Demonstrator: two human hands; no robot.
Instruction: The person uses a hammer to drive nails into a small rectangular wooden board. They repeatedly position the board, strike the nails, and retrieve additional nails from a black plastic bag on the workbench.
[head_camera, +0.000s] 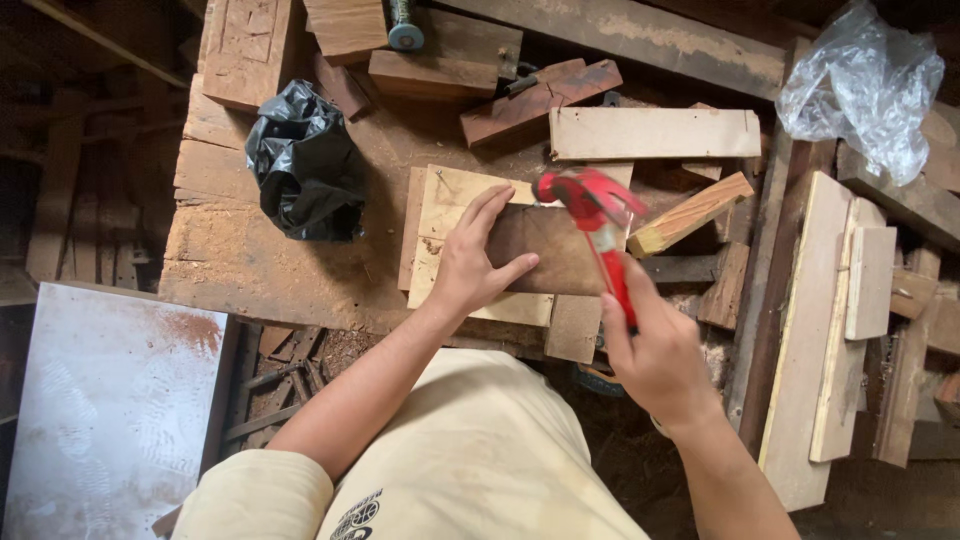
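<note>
Left hand (470, 265) lies flat, fingers spread, on the dark wood block (555, 250); right hand (655, 355), just right of the block, fingers wrapped around the red hammer (600, 215) above it.

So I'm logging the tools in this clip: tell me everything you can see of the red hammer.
The hammer is red all over, head and handle, with a painted or plastic-coated look. Its head, at the upper end, is blurred, so its shape is unclear. The straight handle slants down to the right hand, which grips its lower end. The head is over the top right edge of the dark brown board that the left hand presses flat; whether it touches the board cannot be told.
</note>
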